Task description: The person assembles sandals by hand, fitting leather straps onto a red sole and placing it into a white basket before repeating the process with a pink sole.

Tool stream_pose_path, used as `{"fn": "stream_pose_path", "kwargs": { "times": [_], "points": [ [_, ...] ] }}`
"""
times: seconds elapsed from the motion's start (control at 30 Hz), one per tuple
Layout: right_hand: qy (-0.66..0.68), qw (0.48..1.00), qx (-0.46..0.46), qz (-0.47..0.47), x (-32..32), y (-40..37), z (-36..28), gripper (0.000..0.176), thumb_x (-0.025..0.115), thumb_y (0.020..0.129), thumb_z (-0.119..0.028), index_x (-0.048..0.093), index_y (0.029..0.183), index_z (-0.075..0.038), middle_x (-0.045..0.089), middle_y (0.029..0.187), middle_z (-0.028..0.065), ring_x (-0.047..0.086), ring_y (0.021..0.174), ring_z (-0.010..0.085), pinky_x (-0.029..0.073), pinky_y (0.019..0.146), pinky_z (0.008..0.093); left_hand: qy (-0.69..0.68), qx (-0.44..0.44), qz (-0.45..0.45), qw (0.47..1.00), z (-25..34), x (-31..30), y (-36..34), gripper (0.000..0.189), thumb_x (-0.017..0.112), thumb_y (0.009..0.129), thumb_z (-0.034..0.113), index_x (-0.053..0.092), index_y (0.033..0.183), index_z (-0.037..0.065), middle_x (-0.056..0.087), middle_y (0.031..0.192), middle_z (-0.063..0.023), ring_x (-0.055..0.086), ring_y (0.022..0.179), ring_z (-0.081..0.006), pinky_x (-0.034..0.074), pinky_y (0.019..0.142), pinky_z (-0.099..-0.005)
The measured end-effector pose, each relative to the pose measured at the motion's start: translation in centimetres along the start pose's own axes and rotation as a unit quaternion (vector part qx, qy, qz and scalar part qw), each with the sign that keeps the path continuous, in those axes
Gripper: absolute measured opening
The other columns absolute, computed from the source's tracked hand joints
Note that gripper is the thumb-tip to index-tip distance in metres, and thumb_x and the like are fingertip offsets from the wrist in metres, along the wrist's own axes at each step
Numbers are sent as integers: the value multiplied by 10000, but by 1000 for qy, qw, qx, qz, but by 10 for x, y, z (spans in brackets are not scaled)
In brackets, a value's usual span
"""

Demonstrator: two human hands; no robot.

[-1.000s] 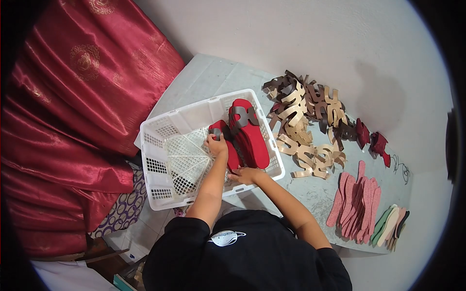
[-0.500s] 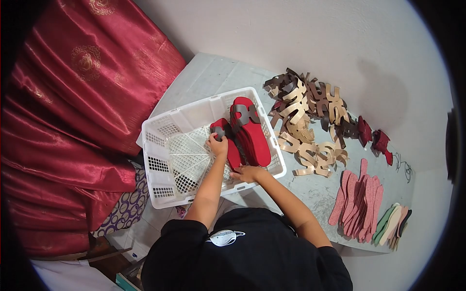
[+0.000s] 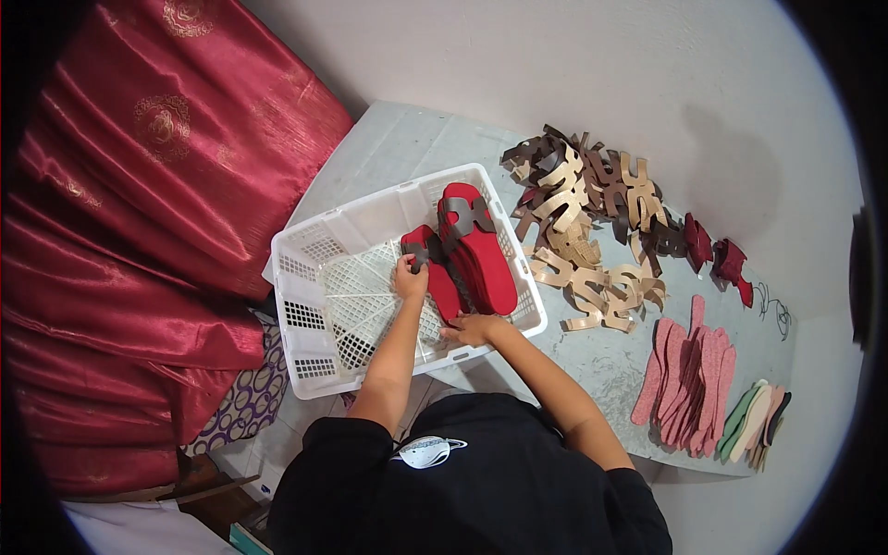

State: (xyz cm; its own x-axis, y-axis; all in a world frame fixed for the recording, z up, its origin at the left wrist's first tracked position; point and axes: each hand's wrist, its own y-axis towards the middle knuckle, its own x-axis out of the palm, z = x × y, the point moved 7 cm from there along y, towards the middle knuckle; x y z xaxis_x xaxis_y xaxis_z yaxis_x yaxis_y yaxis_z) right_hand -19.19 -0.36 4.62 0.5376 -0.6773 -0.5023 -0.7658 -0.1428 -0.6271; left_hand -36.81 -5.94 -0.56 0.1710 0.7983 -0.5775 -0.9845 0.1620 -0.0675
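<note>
A white plastic basket (image 3: 375, 370) holds red sandals with dark brown straps. My left hand (image 3: 408, 279) is closed at the left side of the dark strap (image 3: 418, 252) on a red sandal (image 3: 445, 294), near the basket's middle. At that sandal's heel end, my right hand (image 3: 474, 329) has its fingers bent against the sole, just inside the near rim; its fingertips are partly hidden. Right beside it stands a stack of red sandals (image 3: 493, 271), strap uppermost, against the basket's right wall.
The basket stands on a grey table (image 3: 347, 166). To its right lie piles of brown and gold straps (image 3: 592, 217), dark red pieces (image 3: 731, 264), pink insole-shaped pieces (image 3: 689, 379) and several coloured ones (image 3: 751, 421). A red curtain (image 3: 157, 231) hangs at left.
My left hand has shifted slightly to the left along the strap's edge. My right hand stays at the heel end. The basket and the piles show only a small shift of the view.
</note>
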Motion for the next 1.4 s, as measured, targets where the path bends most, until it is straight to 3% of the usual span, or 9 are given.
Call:
{"fn": "stream_pose_path", "kwargs": {
  "times": [0.23, 0.3, 0.4, 0.6, 0.7, 0.83, 1.0, 1.17, 1.4],
  "points": [
    [21, 999, -24, 14, -10, -9, -7, 581, 355, 880, -459, 474, 1168, 32, 421, 1231, 267, 432, 1137, 356, 344, 950, 399, 111, -10, 50, 992, 20, -5, -6, 349, 649, 643, 262, 552, 978, 241, 481, 1070, -66, 402, 1040, -276, 292, 919, -405],
    [44, 942, -218, 252, -31, -11, -19, 397, 417, 885, -282, 517, 1092, 41, 495, 1135, 244, 494, 1037, 357, 394, 891, 388, 69, -105, 65, 990, 26, -15, -12, 304, 601, 688, 292, 556, 986, 253, 406, 1177, -74, 363, 1074, -317, 299, 910, -450],
    [30, 923, -225, 309, -48, -38, -33, 342, 392, 901, -198, 494, 1128, 37, 510, 1136, 221, 470, 1087, 332, 373, 938, 360, 17, -166, 117, 979, 47, -32, -14, 262, 543, 733, 302, 562, 987, 239, 392, 1198, -60, 358, 1089, -304, 302, 896, -491],
    [59, 857, -290, 421, -74, -123, -43, 236, 485, 834, -98, 579, 1021, 12, 553, 1065, 157, 527, 1006, 303, 426, 867, 348, -50, -78, 162, 982, 113, -56, -27, 310, 531, 778, 276, 508, 1067, 167, 387, 1202, -73, 356, 1114, -303, 300, 898, -473],
    [76, 808, -274, 516, -81, -170, -26, 227, 540, 770, -10, 601, 988, -36, 574, 1031, 111, 545, 956, 285, 432, 818, 349, -137, 151, 183, 962, 168, -66, -53, 256, 543, 811, 168, 496, 1051, 94, 378, 1184, -98, 368, 1097, -276, 272, 930, -414],
    [77, 730, -178, 655, -72, -221, 18, 184, 550, 769, -7, 615, 936, -53, 580, 1003, 105, 546, 930, 271, 408, 805, 338, -200, 338, 122, 911, 229, -52, -115, 222, 541, 817, 104, 483, 1017, 29, 382, 1151, -126, 370, 1086, -272, 273, 935, -381],
    [119, 664, -82, 733, -44, -277, 73, 184, 550, 772, -5, 614, 939, -49, 583, 986, 105, 550, 932, 265, 415, 806, 330, -222, 448, -27, 866, 265, 5, -208, 293, 570, 745, 109, 491, 1014, 25, 408, 1132, -160, 372, 1082, -313, 247, 918, -422],
    [154, 590, 23, 792, 5, -333, 119, 181, 536, 785, -14, 614, 947, -41, 581, 979, 122, 550, 943, 261, 418, 820, 324, -163, 476, -250, 827, 255, 71, -308, 332, 593, 719, 83, 488, 1033, 66, 414, 1122, -142, 373, 1090, -308, 233, 939, -412],
    [187, 525, 194, 807, 105, -366, 197, 191, 548, 763, -48, 596, 948, -34, 560, 946, 144, 534, 932, 289, 409, 823, 358, -119, 463, -445, 757, 210, 133, -397, 405, 598, 693, 106, 459, 1073, 114, 396, 1135, -134, 391, 1056, -321, 293, 888, -424]
  ]
}}
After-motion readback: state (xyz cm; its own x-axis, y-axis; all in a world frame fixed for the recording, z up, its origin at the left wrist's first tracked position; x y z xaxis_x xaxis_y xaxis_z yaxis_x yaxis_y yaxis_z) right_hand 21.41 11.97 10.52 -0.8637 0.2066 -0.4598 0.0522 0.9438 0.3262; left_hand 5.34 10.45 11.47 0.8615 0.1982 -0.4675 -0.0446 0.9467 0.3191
